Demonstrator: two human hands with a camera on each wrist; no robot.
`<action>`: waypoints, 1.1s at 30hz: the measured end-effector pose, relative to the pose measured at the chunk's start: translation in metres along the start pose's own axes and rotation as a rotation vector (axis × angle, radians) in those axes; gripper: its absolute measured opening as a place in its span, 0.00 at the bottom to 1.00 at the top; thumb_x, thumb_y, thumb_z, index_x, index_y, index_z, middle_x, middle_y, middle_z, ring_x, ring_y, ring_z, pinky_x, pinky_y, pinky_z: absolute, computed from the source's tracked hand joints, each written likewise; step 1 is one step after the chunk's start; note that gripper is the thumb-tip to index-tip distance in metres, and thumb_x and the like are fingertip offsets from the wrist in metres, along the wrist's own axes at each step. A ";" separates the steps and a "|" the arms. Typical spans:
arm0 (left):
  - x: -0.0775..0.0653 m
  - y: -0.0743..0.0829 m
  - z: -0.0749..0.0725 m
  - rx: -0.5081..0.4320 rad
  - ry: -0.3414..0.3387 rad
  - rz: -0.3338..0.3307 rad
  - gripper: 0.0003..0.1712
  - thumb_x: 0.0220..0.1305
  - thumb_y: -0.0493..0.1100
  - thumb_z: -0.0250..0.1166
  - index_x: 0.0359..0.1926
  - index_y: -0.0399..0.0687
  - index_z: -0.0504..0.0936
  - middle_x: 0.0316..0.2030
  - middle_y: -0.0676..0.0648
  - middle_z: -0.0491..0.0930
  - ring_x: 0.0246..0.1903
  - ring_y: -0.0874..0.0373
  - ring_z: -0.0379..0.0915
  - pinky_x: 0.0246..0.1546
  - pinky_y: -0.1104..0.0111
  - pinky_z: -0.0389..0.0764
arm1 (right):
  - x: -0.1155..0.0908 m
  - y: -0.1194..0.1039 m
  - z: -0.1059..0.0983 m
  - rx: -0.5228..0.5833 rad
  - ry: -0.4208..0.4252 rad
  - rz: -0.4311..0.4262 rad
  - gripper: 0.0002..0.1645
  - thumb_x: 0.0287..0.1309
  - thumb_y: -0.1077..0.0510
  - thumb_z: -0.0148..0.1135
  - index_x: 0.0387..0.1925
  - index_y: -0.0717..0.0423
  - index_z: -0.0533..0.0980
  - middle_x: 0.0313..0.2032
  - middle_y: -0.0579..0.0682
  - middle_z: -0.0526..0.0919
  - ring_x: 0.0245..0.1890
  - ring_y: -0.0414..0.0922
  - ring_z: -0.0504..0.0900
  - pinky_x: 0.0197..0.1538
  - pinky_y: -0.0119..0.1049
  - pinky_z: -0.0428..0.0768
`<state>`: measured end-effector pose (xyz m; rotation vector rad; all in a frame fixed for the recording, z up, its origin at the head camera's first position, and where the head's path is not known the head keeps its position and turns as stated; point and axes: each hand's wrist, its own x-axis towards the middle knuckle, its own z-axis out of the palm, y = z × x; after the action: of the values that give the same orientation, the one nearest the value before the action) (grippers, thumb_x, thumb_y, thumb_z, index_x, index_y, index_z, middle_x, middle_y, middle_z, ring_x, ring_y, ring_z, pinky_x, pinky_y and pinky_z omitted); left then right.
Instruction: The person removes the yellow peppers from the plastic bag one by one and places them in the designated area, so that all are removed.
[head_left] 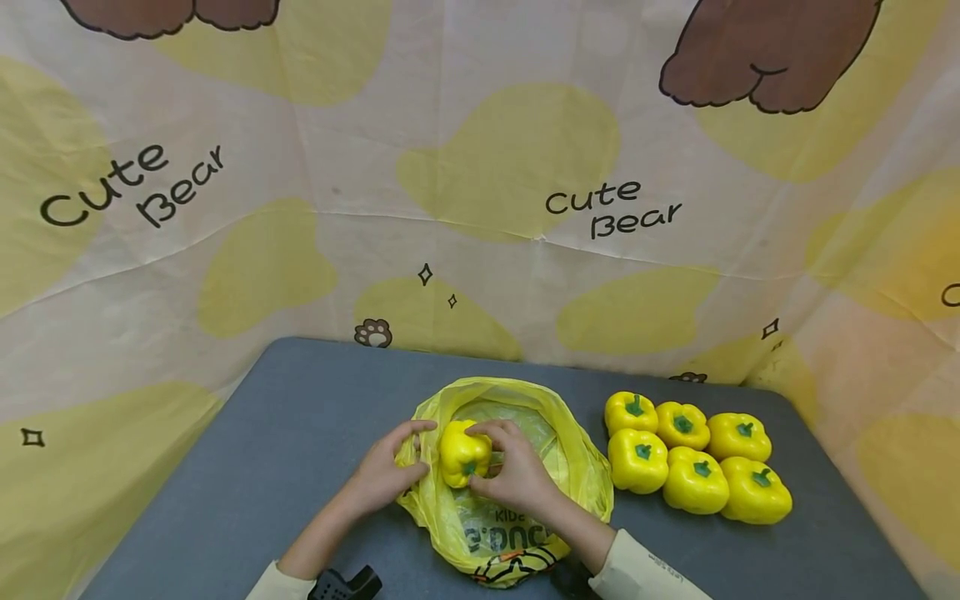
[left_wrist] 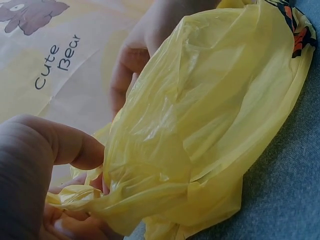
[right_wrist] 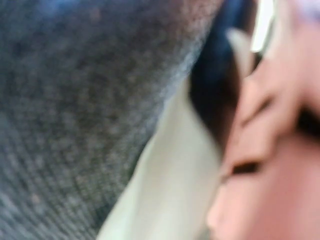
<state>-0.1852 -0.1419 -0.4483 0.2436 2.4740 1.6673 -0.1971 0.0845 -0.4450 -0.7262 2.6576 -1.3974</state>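
A yellow plastic bag lies open on the table, with dark print on its front side. My right hand pinches a yellow bell pepper between thumb and fingers, over the left part of the bag's mouth. The pepper's green stem points toward me. My left hand grips the left rim of the bag. In the left wrist view, the thumb and fingers of that left hand pinch the crumpled yellow film. The right wrist view is blurred, and no hand can be made out in it.
Several yellow bell peppers with green stems stand in two rows right of the bag, close to its side. They rest on the grey-blue table. Behind the table hangs a printed cloth with bear drawings.
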 end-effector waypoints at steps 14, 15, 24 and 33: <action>-0.001 -0.001 0.001 -0.004 0.035 0.016 0.31 0.54 0.34 0.64 0.61 0.52 0.73 0.59 0.41 0.71 0.25 0.61 0.68 0.24 0.70 0.71 | -0.001 -0.003 -0.007 0.057 0.006 0.002 0.29 0.44 0.61 0.70 0.54 0.51 0.78 0.50 0.53 0.78 0.42 0.53 0.79 0.33 0.27 0.81; -0.001 -0.001 0.001 -0.002 0.043 0.017 0.31 0.54 0.34 0.64 0.61 0.52 0.73 0.59 0.41 0.71 0.27 0.60 0.68 0.24 0.70 0.70 | -0.001 -0.004 -0.008 0.067 0.009 0.006 0.29 0.45 0.61 0.70 0.54 0.51 0.78 0.50 0.52 0.78 0.42 0.53 0.80 0.33 0.27 0.81; -0.001 0.000 0.002 0.014 0.033 -0.024 0.32 0.55 0.34 0.62 0.62 0.56 0.73 0.61 0.41 0.69 0.11 0.64 0.53 0.16 0.70 0.66 | -0.009 -0.008 -0.023 0.124 0.039 0.030 0.27 0.47 0.59 0.70 0.53 0.44 0.79 0.49 0.50 0.80 0.40 0.49 0.79 0.34 0.29 0.82; -0.002 0.001 0.002 0.015 0.048 0.008 0.31 0.55 0.33 0.63 0.62 0.54 0.73 0.60 0.41 0.70 0.18 0.62 0.63 0.21 0.69 0.69 | -0.025 -0.008 -0.049 0.090 0.064 0.057 0.26 0.48 0.60 0.69 0.51 0.40 0.79 0.51 0.50 0.81 0.40 0.49 0.78 0.34 0.31 0.82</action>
<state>-0.1832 -0.1402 -0.4485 0.2178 2.5238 1.6772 -0.1847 0.1289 -0.4135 -0.6031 2.6197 -1.5388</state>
